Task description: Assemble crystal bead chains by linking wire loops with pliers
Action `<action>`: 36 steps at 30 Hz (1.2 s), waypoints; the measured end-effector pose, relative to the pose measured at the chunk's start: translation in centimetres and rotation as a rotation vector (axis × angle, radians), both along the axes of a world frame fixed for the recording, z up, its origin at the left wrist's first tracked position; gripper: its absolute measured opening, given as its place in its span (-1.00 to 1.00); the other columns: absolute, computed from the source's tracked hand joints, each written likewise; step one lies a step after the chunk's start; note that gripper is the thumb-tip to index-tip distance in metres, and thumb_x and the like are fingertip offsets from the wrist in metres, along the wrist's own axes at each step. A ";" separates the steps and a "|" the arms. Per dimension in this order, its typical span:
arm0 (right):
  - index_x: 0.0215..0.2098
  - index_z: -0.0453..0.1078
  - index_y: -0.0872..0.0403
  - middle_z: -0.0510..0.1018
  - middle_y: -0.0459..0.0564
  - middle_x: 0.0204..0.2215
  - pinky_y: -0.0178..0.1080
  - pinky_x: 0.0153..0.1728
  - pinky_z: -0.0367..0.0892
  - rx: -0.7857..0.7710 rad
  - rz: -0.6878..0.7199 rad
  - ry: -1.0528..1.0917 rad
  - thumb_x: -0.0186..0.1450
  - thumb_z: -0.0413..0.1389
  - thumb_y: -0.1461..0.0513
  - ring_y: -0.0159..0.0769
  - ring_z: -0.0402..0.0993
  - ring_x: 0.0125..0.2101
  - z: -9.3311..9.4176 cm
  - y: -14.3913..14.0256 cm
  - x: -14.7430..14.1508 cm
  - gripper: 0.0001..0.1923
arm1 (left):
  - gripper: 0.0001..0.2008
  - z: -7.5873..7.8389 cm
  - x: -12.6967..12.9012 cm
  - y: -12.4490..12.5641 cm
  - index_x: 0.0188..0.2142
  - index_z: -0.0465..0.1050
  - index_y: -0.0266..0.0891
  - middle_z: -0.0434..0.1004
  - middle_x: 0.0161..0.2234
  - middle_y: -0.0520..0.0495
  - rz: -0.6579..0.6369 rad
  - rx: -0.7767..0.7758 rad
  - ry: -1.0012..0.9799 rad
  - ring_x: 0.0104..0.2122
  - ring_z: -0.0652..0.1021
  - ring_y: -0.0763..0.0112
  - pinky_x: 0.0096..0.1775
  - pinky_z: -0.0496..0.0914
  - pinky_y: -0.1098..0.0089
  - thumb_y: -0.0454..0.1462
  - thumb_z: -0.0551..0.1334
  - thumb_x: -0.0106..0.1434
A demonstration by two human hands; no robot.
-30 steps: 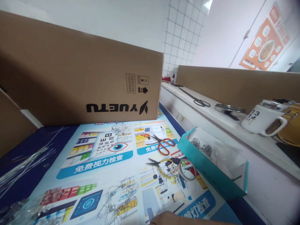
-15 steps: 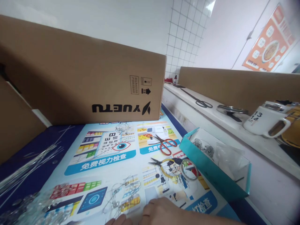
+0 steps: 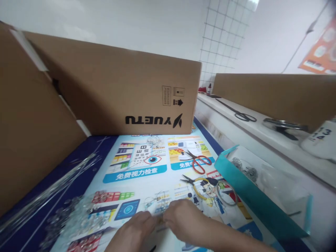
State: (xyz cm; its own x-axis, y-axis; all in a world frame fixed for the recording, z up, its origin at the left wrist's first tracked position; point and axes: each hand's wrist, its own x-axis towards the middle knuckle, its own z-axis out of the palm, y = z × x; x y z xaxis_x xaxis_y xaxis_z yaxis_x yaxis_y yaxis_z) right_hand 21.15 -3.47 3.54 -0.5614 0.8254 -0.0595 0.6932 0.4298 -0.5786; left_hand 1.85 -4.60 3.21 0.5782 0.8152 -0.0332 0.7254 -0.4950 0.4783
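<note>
My left hand (image 3: 136, 229) is at the bottom centre, fingers curled and closed. Facing it, with the fingertips almost meeting, my right hand (image 3: 182, 217) is closed in a pinch too. Whatever lies between the fingers is blurred and too small to make out. Just beyond them, thin wire with clear beads (image 3: 157, 202) rests on the printed sheet (image 3: 147, 190). Loose clear beads (image 3: 81, 213) are heaped to the left of my left hand. Right of my right hand are yellow-handled pliers (image 3: 198, 187) and a ring of coiled wire (image 3: 227, 193).
Red-handled scissors (image 3: 198, 162) lie farther back, near a tangle of fine wire (image 3: 154, 141). A teal box (image 3: 259, 196) at right holds wire balls and plastic bags. Straight wires (image 3: 55, 189) lie left. Cardboard (image 3: 118, 87) stands behind; a shelf carries black scissors (image 3: 244, 116) and a mug.
The view has swung left and both hands have come farther into the picture. They have moved forward over the sheet, now partly covering the beaded wire.
</note>
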 end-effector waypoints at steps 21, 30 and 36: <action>-0.47 0.38 0.17 0.43 -0.12 -0.65 -0.34 -0.55 0.31 -0.523 -0.411 0.873 0.11 0.18 0.13 -0.43 0.35 -0.63 -1.5 0.3 -1.3 -0.77 | -0.80 -1.5 1.9 1.1 -0.54 0.26 -0.25 0.33 -0.65 0.11 0.420 -0.693 -0.984 -0.65 0.33 0.51 -0.54 0.24 0.44 -0.21 0.25 0.03; -0.48 0.35 0.15 0.40 -0.14 -0.64 -0.32 -0.52 0.30 -0.499 -0.419 0.878 0.12 0.17 0.12 -0.42 0.33 -0.61 -1.6 0.3 -1.4 -0.76 | -0.78 -1.6 2.1 0.8 -0.55 0.22 -0.23 0.28 -0.64 0.13 0.402 -0.671 -0.982 -0.63 0.32 0.51 -0.53 0.21 0.46 -0.20 0.24 0.07; -0.48 0.40 0.13 0.38 -0.17 -0.66 -0.38 -0.53 0.20 -0.301 -0.396 0.699 0.11 0.11 0.28 -0.43 0.30 -0.60 -2.5 0.1 -1.0 -0.94 | -0.84 -1.8 1.8 0.6 -0.40 0.28 -0.21 0.26 -0.58 0.13 0.319 -0.593 -0.887 -0.57 0.31 0.48 -0.49 0.20 0.47 -0.18 0.18 0.15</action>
State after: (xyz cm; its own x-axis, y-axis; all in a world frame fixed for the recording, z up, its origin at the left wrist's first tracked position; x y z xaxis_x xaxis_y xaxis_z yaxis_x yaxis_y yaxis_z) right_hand 20.17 -3.40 1.08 -0.2242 0.9730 -0.0556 0.2013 -0.0096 -0.9795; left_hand 3.66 -4.01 1.36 0.3568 0.9227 -0.1459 0.0622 0.1323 0.9893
